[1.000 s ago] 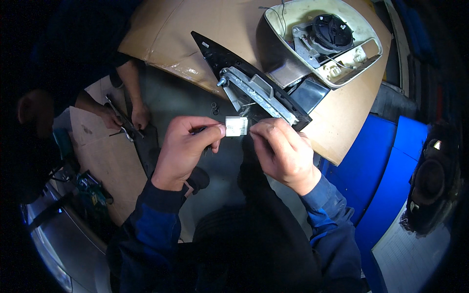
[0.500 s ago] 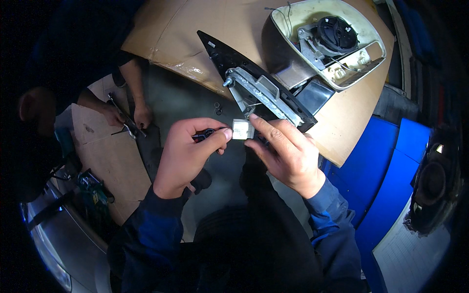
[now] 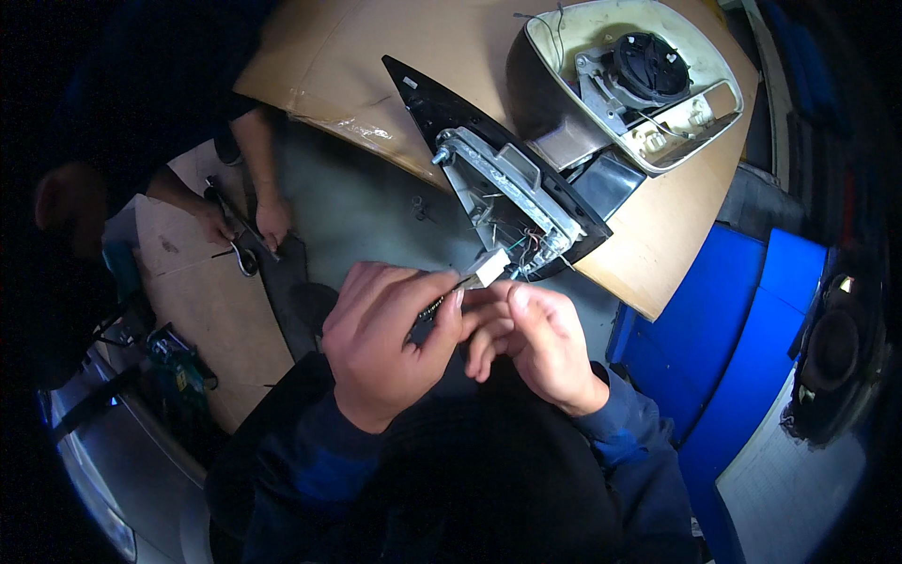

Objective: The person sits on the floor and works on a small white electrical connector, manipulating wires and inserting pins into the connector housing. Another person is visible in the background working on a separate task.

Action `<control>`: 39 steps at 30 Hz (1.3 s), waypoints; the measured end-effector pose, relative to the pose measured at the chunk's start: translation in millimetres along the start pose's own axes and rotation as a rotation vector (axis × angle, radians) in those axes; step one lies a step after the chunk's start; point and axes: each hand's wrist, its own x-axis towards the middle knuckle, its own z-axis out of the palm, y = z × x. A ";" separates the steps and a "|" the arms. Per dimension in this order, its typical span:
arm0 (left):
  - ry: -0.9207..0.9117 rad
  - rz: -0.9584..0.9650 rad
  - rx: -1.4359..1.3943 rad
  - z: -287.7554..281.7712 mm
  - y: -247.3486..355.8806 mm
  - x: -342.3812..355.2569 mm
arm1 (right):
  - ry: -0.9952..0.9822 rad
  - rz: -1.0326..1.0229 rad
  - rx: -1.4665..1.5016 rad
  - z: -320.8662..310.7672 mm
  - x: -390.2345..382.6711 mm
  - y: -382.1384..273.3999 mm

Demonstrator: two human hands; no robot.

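Observation:
My left hand (image 3: 390, 338) is closed, its fingers and thumb pinching a small white connector (image 3: 489, 269). Something dark and thin shows between the same fingers, too small to make out. Close below the connector is my right hand (image 3: 550, 348), its fingers curled in and its thumb bent over; what it grips, if anything, is hidden. Just beyond the connector, loose thin wires (image 3: 531, 246) come out of the metal bracket (image 3: 512, 174) on the black triangular base of a vehicle side mirror. The mirror housing (image 3: 564, 141) lies open, with a round black part (image 3: 648, 68) inside.
Brown cardboard (image 3: 338, 56) lies under the mirror. At left, another person's hands (image 3: 272, 221) hold a wrench (image 3: 246, 258) over more cardboard (image 3: 202, 282). Blue panels (image 3: 695, 310) stand at right, with a white sheet (image 3: 789, 479) near them. A silver car part (image 3: 122, 451) is at lower left.
The white connector has moved up and right and turned, with my left hand on it. My right hand has come off the bracket, turned and curled. The loose wires now show.

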 end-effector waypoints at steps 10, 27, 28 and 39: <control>-0.041 0.148 0.077 -2.5 10.8 0.0 | 0.038 0.070 0.400 16.5 18.4 -5.1; -0.057 0.152 0.137 -1.7 17.8 12.7 | 0.020 0.018 0.556 15.0 21.2 4.8; -0.060 0.159 0.139 -2.7 17.6 12.5 | 0.026 -0.004 0.536 16.5 21.2 5.7; 0.017 0.150 0.105 -25.5 20.4 7.9 | -0.022 -0.001 0.715 16.8 22.7 3.0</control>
